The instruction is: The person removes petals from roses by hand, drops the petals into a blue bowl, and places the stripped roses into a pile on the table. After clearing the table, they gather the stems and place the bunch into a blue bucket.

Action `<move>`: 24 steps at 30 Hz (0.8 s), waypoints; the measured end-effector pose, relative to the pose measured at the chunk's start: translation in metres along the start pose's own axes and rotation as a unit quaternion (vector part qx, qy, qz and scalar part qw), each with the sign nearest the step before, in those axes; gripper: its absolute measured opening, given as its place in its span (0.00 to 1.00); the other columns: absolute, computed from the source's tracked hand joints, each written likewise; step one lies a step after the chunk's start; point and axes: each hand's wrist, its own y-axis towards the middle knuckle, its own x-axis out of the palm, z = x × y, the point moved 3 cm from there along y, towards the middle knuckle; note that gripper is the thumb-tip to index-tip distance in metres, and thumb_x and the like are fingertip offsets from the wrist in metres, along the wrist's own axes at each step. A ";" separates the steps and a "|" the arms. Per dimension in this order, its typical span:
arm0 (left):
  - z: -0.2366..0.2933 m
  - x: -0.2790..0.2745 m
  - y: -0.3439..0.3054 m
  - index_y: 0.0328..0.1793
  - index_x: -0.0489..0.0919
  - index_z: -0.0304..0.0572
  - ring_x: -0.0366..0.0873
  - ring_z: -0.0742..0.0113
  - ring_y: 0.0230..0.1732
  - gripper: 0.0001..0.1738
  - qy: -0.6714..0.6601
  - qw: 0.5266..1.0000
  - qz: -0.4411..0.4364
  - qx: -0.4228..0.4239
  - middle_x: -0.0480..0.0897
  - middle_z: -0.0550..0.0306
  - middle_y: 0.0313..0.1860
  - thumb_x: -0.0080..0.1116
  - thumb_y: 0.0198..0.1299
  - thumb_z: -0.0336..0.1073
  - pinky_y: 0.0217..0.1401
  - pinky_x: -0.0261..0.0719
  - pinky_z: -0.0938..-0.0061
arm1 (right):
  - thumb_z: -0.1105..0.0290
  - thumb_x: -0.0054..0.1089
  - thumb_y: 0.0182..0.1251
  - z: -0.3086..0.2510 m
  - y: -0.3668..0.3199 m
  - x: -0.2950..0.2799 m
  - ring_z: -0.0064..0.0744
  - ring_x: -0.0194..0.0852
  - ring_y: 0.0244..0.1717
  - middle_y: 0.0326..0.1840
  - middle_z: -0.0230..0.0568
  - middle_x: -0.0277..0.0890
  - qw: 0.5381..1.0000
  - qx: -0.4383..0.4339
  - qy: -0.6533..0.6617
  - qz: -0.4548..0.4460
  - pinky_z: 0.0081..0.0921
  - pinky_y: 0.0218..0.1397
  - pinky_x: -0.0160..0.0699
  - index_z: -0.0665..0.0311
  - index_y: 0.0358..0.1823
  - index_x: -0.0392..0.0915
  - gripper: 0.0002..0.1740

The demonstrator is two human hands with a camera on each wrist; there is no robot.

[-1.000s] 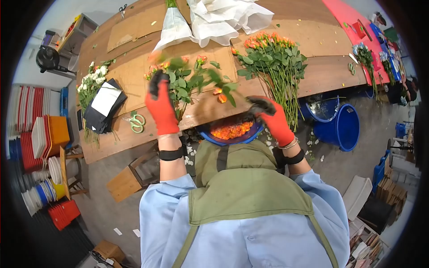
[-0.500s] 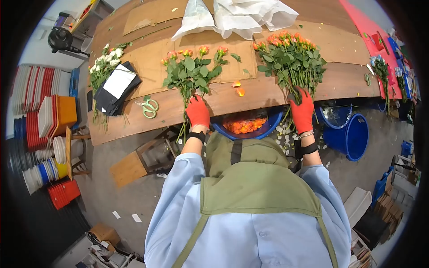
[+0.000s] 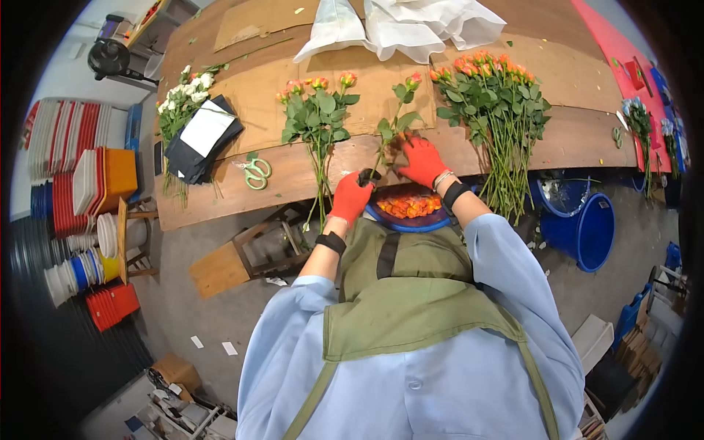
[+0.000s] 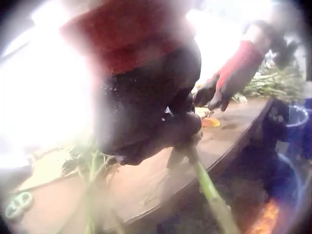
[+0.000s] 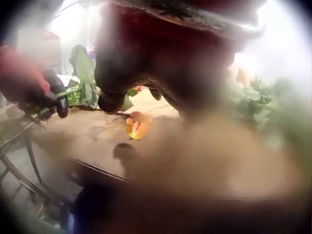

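A single orange rose with a leafy stem leans over the table's front edge. My left hand grips its lower stem; in the left wrist view the hand is curled round the stem. Beside the stem's lower leaves is my right hand, its fingers bent and apart in the right wrist view; contact with the leaves is unclear. A few orange roses lie to the left, a larger bunch to the right. Loose orange petals lie on the table.
Below the table edge is a blue tub of petals. Green-handled scissors, black sheets with white paper and white roses lie left. White wrapping is at the back, blue buckets lower right.
My right hand has moved left from the large bunch to the single rose. My left hand has moved right from the small group and now holds that rose's stem.
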 end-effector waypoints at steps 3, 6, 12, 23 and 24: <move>-0.007 0.000 -0.003 0.48 0.83 0.35 0.82 0.47 0.42 0.16 -0.100 0.995 -0.009 0.012 0.85 0.41 0.39 0.63 0.56 0.35 0.48 0.77 0.63 | 0.49 0.68 0.50 -0.023 -0.022 0.002 0.55 0.69 0.63 0.67 0.55 0.68 0.988 -0.069 0.068 -0.118 0.48 0.65 0.67 0.63 0.60 0.73 0.38; 0.028 -0.012 -0.011 0.51 0.84 0.37 0.81 0.65 0.40 0.14 -0.208 0.977 -0.040 0.008 0.86 0.53 0.38 0.61 0.58 0.29 0.48 0.77 0.70 | 0.54 0.69 0.50 -0.028 -0.056 -0.009 0.56 0.70 0.62 0.63 0.56 0.71 0.977 -0.133 0.083 -0.145 0.44 0.64 0.69 0.64 0.59 0.74 0.35; 0.054 0.008 -0.011 0.54 0.81 0.34 0.82 0.60 0.45 0.19 -0.204 0.976 0.011 0.073 0.85 0.49 0.44 0.65 0.54 0.29 0.52 0.78 0.70 | 0.72 0.60 0.65 -0.025 -0.048 -0.088 0.27 0.74 0.55 0.56 0.37 0.78 0.750 0.147 0.640 0.081 0.25 0.60 0.72 0.68 0.62 0.72 0.23; 0.167 -0.058 -0.012 0.60 0.78 0.44 0.78 0.47 0.52 0.25 0.003 0.991 0.002 0.131 0.80 0.46 0.55 0.64 0.53 0.29 0.55 0.77 0.63 | 0.75 0.57 0.67 -0.051 -0.069 -0.151 0.24 0.76 0.52 0.53 0.40 0.81 0.838 0.166 0.511 0.097 0.25 0.57 0.75 0.72 0.64 0.71 0.24; 0.175 -0.072 -0.011 0.58 0.80 0.41 0.79 0.51 0.53 0.22 -0.017 0.982 0.071 0.172 0.80 0.47 0.55 0.62 0.55 0.27 0.57 0.76 0.65 | 0.75 0.57 0.67 -0.055 -0.071 -0.155 0.24 0.76 0.52 0.53 0.40 0.81 0.838 0.164 0.512 0.095 0.25 0.57 0.75 0.72 0.64 0.71 0.24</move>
